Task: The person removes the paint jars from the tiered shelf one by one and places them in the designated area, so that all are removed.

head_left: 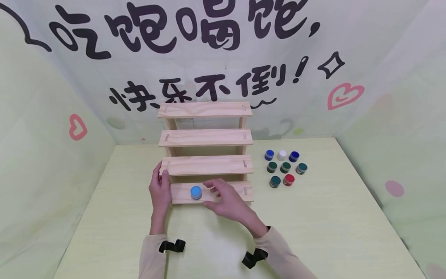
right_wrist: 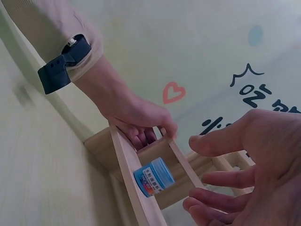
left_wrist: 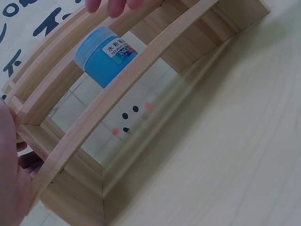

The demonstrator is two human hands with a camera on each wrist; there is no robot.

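A light-blue paint jar [head_left: 196, 192] stands upright on the lowest step of a tiered wooden rack [head_left: 205, 165]. Its printed label shows in the left wrist view, where the same jar [left_wrist: 106, 56] sits on the front slat. My left hand [head_left: 161, 190] grips the rack's left end, with fingers curled around the side in the right wrist view. Just right of the jar is my right hand [head_left: 226, 199], its thumb and fingers spread apart and holding nothing. In the right wrist view a gap separates these fingers from the jar [right_wrist: 154, 177].
To the right of the rack, several paint jars stand grouped on the table [head_left: 313, 217], among them a red jar [head_left: 288, 179], a white jar [head_left: 282, 155] and a dark-blue jar [head_left: 294, 156]. A printed cloth backdrop [head_left: 296, 108] rises behind and at both sides.
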